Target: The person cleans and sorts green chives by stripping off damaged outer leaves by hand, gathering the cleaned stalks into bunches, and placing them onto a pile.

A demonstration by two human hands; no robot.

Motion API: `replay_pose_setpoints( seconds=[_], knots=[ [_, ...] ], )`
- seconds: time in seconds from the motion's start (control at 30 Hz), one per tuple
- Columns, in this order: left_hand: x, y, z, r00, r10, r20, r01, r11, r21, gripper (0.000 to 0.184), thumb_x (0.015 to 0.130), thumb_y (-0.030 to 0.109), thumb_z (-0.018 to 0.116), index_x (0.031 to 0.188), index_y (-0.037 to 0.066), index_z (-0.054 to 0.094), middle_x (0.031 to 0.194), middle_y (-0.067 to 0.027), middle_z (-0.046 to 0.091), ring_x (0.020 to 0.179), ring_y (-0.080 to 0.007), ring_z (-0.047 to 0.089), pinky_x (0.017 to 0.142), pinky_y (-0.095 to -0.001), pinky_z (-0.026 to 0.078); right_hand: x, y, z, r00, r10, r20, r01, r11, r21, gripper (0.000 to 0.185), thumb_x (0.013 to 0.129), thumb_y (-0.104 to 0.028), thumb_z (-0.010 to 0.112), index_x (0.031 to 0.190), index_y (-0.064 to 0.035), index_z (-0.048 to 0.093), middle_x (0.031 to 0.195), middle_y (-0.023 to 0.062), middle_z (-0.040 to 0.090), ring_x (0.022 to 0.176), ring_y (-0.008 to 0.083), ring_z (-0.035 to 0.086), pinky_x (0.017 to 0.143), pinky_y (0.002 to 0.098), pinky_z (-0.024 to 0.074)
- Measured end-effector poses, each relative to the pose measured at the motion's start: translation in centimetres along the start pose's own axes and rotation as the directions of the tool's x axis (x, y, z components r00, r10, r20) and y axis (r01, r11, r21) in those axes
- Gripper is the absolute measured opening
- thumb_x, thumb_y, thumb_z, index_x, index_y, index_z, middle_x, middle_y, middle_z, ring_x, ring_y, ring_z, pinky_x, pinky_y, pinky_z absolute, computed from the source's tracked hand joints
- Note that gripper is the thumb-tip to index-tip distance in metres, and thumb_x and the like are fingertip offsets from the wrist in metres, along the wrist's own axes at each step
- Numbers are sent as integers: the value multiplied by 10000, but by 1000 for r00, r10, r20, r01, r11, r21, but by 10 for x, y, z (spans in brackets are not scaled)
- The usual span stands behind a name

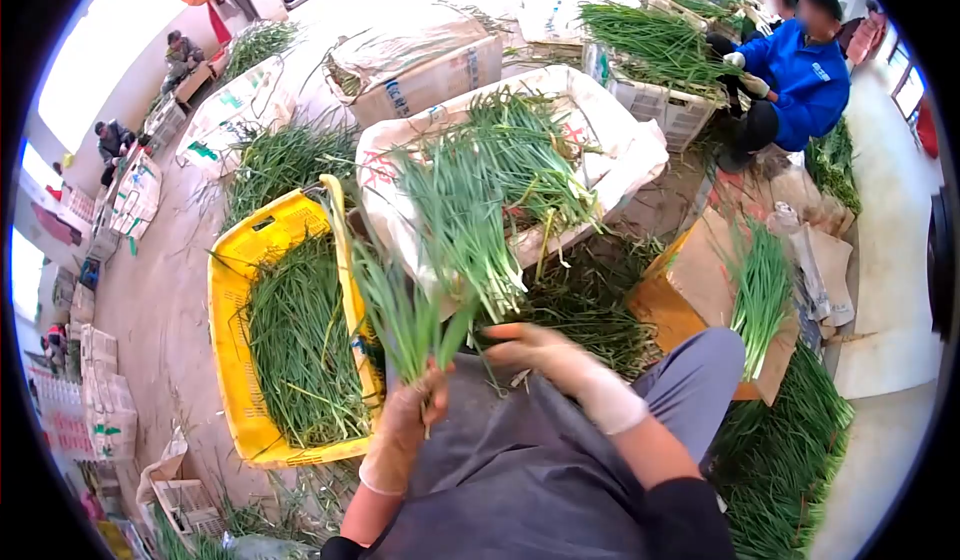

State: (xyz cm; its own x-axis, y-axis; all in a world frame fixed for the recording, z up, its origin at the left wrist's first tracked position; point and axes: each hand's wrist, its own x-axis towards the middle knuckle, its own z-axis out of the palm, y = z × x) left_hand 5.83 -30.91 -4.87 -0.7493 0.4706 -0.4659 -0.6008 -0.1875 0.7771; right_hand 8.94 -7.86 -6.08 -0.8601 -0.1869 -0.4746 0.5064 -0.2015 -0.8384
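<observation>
My left hand (408, 420), in a pale glove, is closed round the lower end of a small bunch of green stalks (400, 325), whose leaves point up and away from me. To its right, my right hand (545, 355), also gloved, has its fingers reaching left near the bunch; they are blurred by motion and hold nothing I can see. Beyond both hands, a large pile of green stalks (490, 180) lies across a white-lined crate (640, 160), white ends toward me.
A yellow crate (228, 340) of greens stands at left. On the right, a neat bunch (762, 290) lies on a cardboard box (700, 265). A person in blue (800, 75) sits at upper right beside a loaded crate (665, 110). Greens cover the floor at lower right.
</observation>
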Motion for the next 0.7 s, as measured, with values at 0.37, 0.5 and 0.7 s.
replay_pose_setpoints(
  seconds=[0.37, 0.5, 0.7],
  knots=[
    [-75, 25, -124, 975, 157, -159, -162, 986, -22, 274, 880, 234, 556, 982, -20, 561, 495, 52, 382, 331, -45, 289, 320, -204, 209, 44, -43, -149, 528, -513, -677, -253, 666, -702, 315, 810, -253, 615, 1071, -78, 608, 932, 137, 624, 875, 266, 586, 793, 352, 458],
    [-41, 38, -114, 929, 335, -155, -369, 841, -397, 316, 928, 286, 504, 1052, -1, 553, 514, 50, 369, 351, -29, 293, 333, -200, 217, 82, -19, -85, 672, -523, -525, -230, 527, -818, 450, 804, -428, 577, 1124, -112, 575, 956, 149, 636, 923, 294, 607, 829, 381, 456],
    [58, -6, -51, 999, -24, -35, -2, 794, -607, 439, 839, 418, 601, 1061, 42, 560, 513, 82, 339, 384, -14, 260, 361, -176, 221, 98, -29, -52, 788, -419, -451, -132, 601, -788, 301, 787, -321, 599, 894, -45, 651, 835, 174, 649, 805, 333, 628, 716, 416, 487]
  ],
)
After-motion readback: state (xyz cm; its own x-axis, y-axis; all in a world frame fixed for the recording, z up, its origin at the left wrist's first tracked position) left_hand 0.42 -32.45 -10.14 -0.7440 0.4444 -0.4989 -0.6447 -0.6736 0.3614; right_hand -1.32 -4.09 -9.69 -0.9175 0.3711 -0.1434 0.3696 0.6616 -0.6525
